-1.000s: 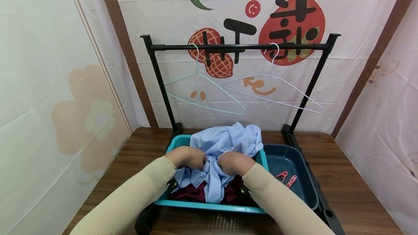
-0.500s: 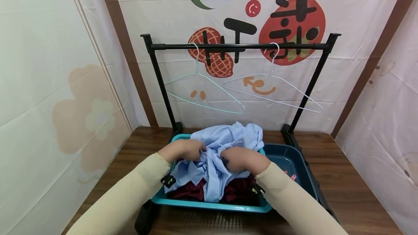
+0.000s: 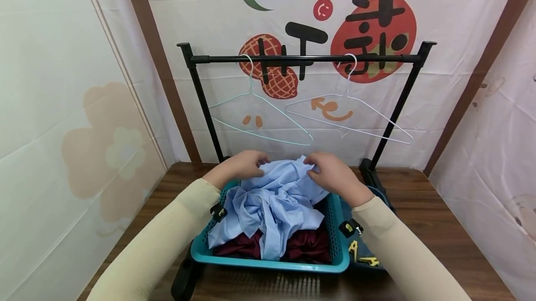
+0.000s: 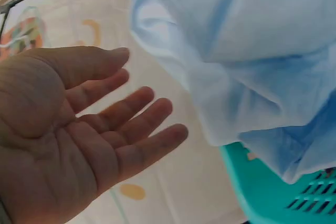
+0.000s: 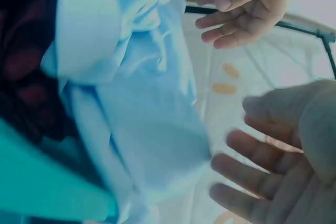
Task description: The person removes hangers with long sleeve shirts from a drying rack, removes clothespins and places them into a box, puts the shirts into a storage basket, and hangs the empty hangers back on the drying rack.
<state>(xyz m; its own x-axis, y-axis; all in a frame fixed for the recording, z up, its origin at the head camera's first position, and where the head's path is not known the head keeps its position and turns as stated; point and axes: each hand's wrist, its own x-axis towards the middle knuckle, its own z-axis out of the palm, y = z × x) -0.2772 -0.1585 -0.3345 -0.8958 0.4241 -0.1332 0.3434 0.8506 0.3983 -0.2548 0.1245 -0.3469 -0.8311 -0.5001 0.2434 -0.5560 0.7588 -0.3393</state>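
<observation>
A crumpled light blue garment [image 3: 268, 203] that looks like a shirt lies heaped in a teal basket [image 3: 341, 245], over dark red cloth [image 3: 310, 247]. My left hand [image 3: 240, 168] is above the basket's far left side; in the left wrist view the left hand [image 4: 79, 124] has spread, relaxed fingers and a bare palm, apart from the blue garment [image 4: 252, 72]. My right hand [image 3: 332, 175] is at the garment's far right edge. In the right wrist view the right hand [image 5: 278, 166] has loosely spread fingers close to the cloth; whether a fingertip touches it I cannot tell.
A black rack [image 3: 301, 58] stands behind the basket. From its bar hang a mint hanger [image 3: 268, 138] and a white hanger [image 3: 356, 130]. Right of the basket, partly hidden by my arm, a dark blue tray [image 3: 345, 210] holds yellow clothespins [image 3: 368, 261]. Wooden tabletop [image 3: 418, 208] surrounds these.
Both hands have left the middle of the blue garment and moved up and away to its far edge, spreading apart. The garment's folds now lie looser, and yellow clothespins have come into sight.
</observation>
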